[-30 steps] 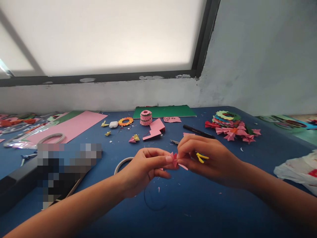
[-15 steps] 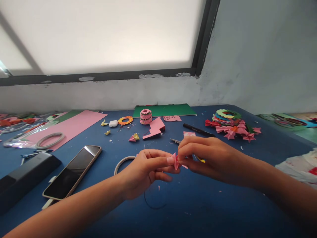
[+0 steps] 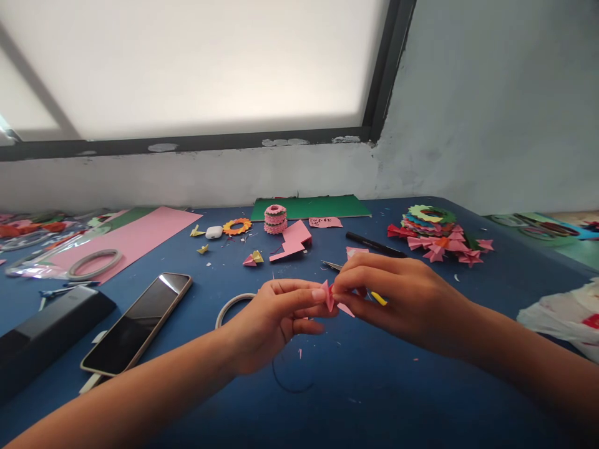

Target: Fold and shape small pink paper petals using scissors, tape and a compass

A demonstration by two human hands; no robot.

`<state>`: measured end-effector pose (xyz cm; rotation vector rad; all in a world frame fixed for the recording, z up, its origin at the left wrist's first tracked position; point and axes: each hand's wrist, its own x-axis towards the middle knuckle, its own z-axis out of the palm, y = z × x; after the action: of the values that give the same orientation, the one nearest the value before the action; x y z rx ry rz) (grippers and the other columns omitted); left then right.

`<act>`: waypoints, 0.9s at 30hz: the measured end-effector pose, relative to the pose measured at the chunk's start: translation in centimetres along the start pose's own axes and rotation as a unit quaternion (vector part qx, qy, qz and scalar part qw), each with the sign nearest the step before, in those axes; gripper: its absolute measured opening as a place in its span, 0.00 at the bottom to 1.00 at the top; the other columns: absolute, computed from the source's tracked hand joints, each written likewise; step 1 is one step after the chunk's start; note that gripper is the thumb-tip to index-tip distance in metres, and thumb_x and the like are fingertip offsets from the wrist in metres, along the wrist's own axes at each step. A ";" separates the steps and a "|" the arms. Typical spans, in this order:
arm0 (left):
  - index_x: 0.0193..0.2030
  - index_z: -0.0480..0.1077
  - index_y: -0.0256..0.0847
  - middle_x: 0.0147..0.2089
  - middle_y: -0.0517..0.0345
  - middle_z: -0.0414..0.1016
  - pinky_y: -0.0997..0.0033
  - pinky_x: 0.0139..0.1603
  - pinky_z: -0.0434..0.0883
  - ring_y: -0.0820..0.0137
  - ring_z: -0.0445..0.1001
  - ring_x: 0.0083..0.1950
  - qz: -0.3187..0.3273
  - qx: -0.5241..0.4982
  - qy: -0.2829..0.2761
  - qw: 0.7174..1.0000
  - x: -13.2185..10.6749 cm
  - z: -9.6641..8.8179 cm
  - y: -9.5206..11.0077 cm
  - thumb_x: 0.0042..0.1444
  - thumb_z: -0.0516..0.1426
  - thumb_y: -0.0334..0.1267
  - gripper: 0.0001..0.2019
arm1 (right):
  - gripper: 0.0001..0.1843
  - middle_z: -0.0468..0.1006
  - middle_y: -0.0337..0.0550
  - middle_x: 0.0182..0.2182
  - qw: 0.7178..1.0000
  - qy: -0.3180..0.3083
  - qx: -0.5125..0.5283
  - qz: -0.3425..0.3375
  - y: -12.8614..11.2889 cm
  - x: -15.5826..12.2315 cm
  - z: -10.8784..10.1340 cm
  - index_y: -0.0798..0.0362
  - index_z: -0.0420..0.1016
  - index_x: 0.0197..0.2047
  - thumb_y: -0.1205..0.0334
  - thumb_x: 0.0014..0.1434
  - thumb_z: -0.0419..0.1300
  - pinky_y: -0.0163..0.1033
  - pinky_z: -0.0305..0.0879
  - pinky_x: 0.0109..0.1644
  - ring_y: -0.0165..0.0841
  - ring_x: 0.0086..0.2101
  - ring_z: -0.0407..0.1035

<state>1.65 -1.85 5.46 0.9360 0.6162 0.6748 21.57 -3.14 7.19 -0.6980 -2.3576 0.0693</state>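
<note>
Hands (image 3: 281,310) slightly higher, scissors (image 3: 379,299) half-hidden

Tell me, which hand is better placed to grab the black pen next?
Probably the right hand: the pen lies just beyond it, while the left hand is farther off. Both are busy at the folded paper, so the right would likely need freeing first.

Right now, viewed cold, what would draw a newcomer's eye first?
The left hand and right hand meet at a small folded pink paper piece near the centre. Behind, a bright window fills the upper left. A colourful paper heap lies at right.
</note>
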 end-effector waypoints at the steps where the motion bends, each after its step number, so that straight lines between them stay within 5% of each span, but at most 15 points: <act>1: 0.34 0.78 0.34 0.32 0.57 0.77 0.85 0.32 0.72 0.77 0.74 0.35 0.002 0.000 0.003 1.000 0.0 0.0 0.0 0.53 0.61 0.33 0.05 | 0.04 0.73 0.36 0.32 1.000 0.008 -0.006 0.003 0.0 0.0 0.1 0.52 0.68 0.36 0.66 0.62 0.53 0.31 0.64 0.34 0.24 0.29 0.66; 17: 0.33 0.78 0.36 0.32 0.57 0.78 0.82 0.33 0.71 0.75 0.75 0.35 0.028 -0.024 0.035 0.999 -0.1 0.1 0.0 0.52 0.62 0.33 0.04 | 0.11 0.77 0.43 0.28 0.986 0.086 -0.135 0.055 -2.8 -0.2 0.9 0.58 0.75 0.41 0.65 0.60 0.53 0.35 0.67 0.30 0.30 0.27 0.70; 27: 0.33 0.78 0.37 0.34 0.56 0.78 0.81 0.34 0.71 0.72 0.75 0.40 0.029 0.005 0.053 0.998 -0.1 0.1 -0.4 0.51 0.63 0.34 0.04 | 0.22 0.71 0.38 0.15 0.981 0.056 -0.170 0.071 -3.9 -2.0 2.1 0.69 0.70 0.51 0.61 0.63 0.47 0.33 0.58 0.19 0.27 0.14 0.63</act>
<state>1.77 -2.14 5.21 0.9350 0.6896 0.7774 19.71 -7.17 5.25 -1.0068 -2.2306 -0.3088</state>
